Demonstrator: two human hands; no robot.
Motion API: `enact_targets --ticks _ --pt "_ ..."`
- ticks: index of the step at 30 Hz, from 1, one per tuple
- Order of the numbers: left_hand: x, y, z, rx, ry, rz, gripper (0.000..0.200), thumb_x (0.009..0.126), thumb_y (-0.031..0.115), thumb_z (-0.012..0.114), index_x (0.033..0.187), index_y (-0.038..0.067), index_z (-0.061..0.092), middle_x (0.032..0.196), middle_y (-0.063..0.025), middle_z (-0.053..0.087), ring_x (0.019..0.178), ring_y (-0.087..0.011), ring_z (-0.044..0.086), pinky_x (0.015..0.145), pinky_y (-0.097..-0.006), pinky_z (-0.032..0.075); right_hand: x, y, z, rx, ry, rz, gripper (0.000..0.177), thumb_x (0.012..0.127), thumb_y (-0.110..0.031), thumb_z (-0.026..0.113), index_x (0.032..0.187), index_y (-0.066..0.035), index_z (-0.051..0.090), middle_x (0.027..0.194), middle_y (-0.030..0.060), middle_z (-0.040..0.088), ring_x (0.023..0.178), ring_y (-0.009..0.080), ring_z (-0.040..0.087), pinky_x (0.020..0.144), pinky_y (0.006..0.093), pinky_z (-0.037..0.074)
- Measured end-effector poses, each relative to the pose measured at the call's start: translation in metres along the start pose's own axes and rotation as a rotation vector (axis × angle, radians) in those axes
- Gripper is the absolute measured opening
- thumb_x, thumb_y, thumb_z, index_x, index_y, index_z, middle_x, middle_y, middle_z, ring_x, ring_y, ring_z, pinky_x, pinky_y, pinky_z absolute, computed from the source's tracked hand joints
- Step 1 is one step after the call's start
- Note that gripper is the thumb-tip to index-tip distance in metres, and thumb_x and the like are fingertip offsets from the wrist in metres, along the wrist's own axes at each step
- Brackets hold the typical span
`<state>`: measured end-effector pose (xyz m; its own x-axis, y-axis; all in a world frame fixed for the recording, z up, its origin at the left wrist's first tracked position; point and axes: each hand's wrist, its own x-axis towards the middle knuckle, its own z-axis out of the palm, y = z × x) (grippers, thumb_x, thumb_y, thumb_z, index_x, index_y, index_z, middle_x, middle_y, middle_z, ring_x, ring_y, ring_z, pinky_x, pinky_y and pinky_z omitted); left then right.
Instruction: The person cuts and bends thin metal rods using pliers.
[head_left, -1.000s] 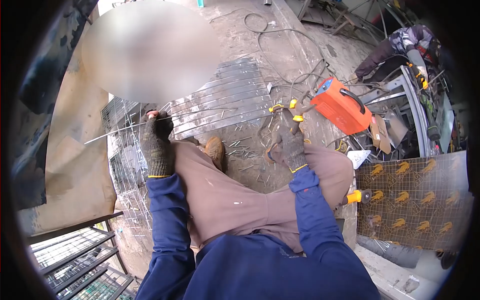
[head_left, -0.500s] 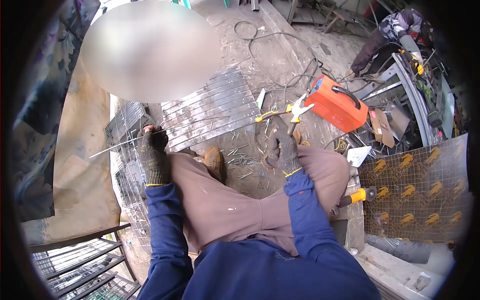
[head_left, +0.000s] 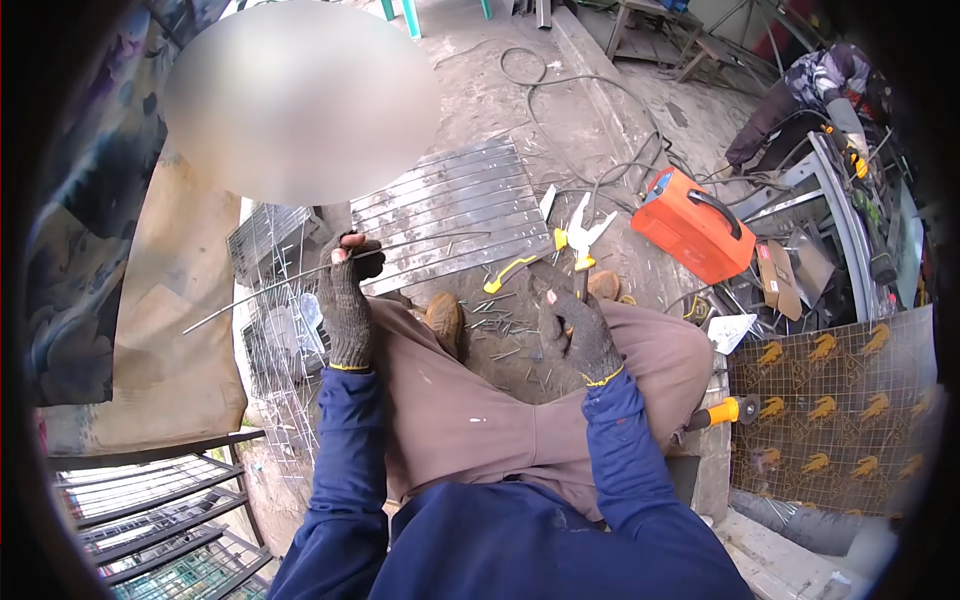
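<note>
My left hand (head_left: pixel 352 290), in a dark knit glove with bare fingertips, is closed around a long thin metal rod (head_left: pixel 262 290). The rod slants from lower left up over the slatted metal panel (head_left: pixel 460 195) on the ground. In my gloved right hand (head_left: pixel 578 330) are pliers (head_left: pixel 583 238) with yellow and black handles; their jaws are spread and point up and away from me. One yellow-tipped handle reaches out to the left. Short cut metal pieces (head_left: pixel 495 325) lie on the ground between my boots.
An orange machine (head_left: pixel 690 225) with a black handle stands right of the pliers, cables behind it. An angle grinder (head_left: pixel 722 412) lies beside my right knee. Wire mesh (head_left: pixel 285 370) is at my left. Another person (head_left: pixel 825 80) bends over metal frames at upper right.
The pliers' handles and jaws have spread wider, and the fingers of my right hand have loosened. My left hand has risen slightly with the rod. The whole view has shifted a little.
</note>
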<state>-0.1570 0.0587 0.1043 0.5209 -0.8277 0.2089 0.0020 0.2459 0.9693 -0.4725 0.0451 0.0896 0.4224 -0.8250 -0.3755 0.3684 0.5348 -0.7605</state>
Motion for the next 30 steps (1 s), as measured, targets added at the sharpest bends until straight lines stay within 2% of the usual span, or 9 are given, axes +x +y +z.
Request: enact_targets --ticks 5,7,10,17,24,26,27,28,30 --pt "0.003 -0.001 -0.007 0.03 0.0 -0.043 0.046 0.104 0.043 0.044 0.115 0.002 0.061 0.095 -0.0102 0.067 0.085 -0.0178 0.065 0.077 -0.0312 0.052 -0.004 -0.001 0.003 -0.091 0.05 -0.104 0.014 0.092 -0.019 0.062 0.092 -0.005 0.062 0.07 0.0026 0.058 0.051 0.0105 0.049 0.046 0.0252 0.037" --pt "0.003 0.002 -0.008 0.053 -0.019 -0.037 0.043 0.104 0.041 0.046 0.114 0.002 0.063 0.097 -0.009 0.066 0.085 -0.0163 0.064 0.077 -0.0301 0.052 0.022 0.02 -0.025 -0.44 0.316 -0.256 0.018 0.091 -0.019 0.063 0.101 -0.004 0.064 0.078 0.0025 0.06 0.059 0.0114 0.05 0.052 0.0257 0.04" --pt "-0.001 0.008 -0.004 0.042 -0.025 -0.03 0.042 0.104 0.039 0.047 0.115 0.002 0.063 0.098 -0.0086 0.066 0.086 -0.0157 0.064 0.077 -0.0294 0.052 0.046 0.068 -0.075 -0.512 0.387 -0.235 0.013 0.092 -0.016 0.061 0.1 -0.006 0.06 0.068 0.0002 0.053 0.047 0.0093 0.048 0.041 0.026 0.037" --pt "-0.004 0.016 -0.001 0.073 0.009 -0.03 0.04 0.104 0.037 0.047 0.112 0.002 0.066 0.098 -0.0081 0.067 0.085 -0.0142 0.063 0.078 -0.0292 0.051 0.012 0.015 -0.026 -0.296 0.422 -0.094 0.02 0.093 -0.014 0.058 0.11 -0.004 0.057 0.065 -0.0013 0.049 0.044 0.0071 0.043 0.039 0.0238 0.034" --pt "0.004 0.006 -0.011 0.024 -0.001 -0.054 0.042 0.104 0.038 0.045 0.111 0.001 0.064 0.097 -0.0095 0.067 0.084 -0.0161 0.063 0.078 -0.0298 0.051 -0.027 -0.027 -0.003 -0.124 0.154 -0.406 0.036 0.095 -0.012 0.057 0.131 -0.004 0.053 0.081 0.0025 0.057 0.058 0.0094 0.052 0.049 0.0241 0.043" --pt "0.004 0.003 -0.008 0.017 0.005 -0.056 0.042 0.104 0.038 0.045 0.112 0.001 0.064 0.097 -0.0096 0.067 0.083 -0.0161 0.063 0.078 -0.0295 0.051 -0.014 -0.008 -0.01 0.072 0.287 -0.293 0.037 0.096 -0.022 0.06 0.128 -0.006 0.054 0.079 0.0022 0.057 0.057 0.0107 0.051 0.048 0.0261 0.042" --pt "0.007 0.0 -0.007 -0.01 -0.012 -0.07 0.041 0.104 0.038 0.046 0.113 0.002 0.063 0.097 -0.0084 0.066 0.084 -0.0158 0.063 0.076 -0.0294 0.051 0.015 0.033 -0.05 0.064 0.364 -0.161 0.049 0.096 -0.048 0.054 0.122 -0.006 0.056 0.079 0.0026 0.058 0.055 0.0121 0.05 0.047 0.0276 0.04" --pt "0.008 -0.001 -0.008 -0.029 -0.022 -0.087 0.041 0.104 0.038 0.047 0.114 0.002 0.062 0.097 -0.0071 0.066 0.085 -0.0156 0.063 0.075 -0.0293 0.052 0.021 0.043 -0.066 0.067 0.364 -0.16 0.049 0.096 -0.048 0.054 0.122 -0.006 0.056 0.079 0.0026 0.058 0.055 0.0121 0.05 0.047 0.0276 0.04" --pt "0.004 0.001 -0.007 0.016 -0.031 -0.072 0.041 0.104 0.039 0.047 0.113 0.002 0.063 0.097 -0.0072 0.066 0.084 -0.0153 0.063 0.074 -0.0294 0.052 0.02 0.049 -0.077 0.668 -0.451 -0.022 0.082 0.083 -0.073 0.056 0.13 -0.005 0.053 0.08 0.0033 0.056 0.062 0.0165 0.05 0.054 0.0336 0.044"
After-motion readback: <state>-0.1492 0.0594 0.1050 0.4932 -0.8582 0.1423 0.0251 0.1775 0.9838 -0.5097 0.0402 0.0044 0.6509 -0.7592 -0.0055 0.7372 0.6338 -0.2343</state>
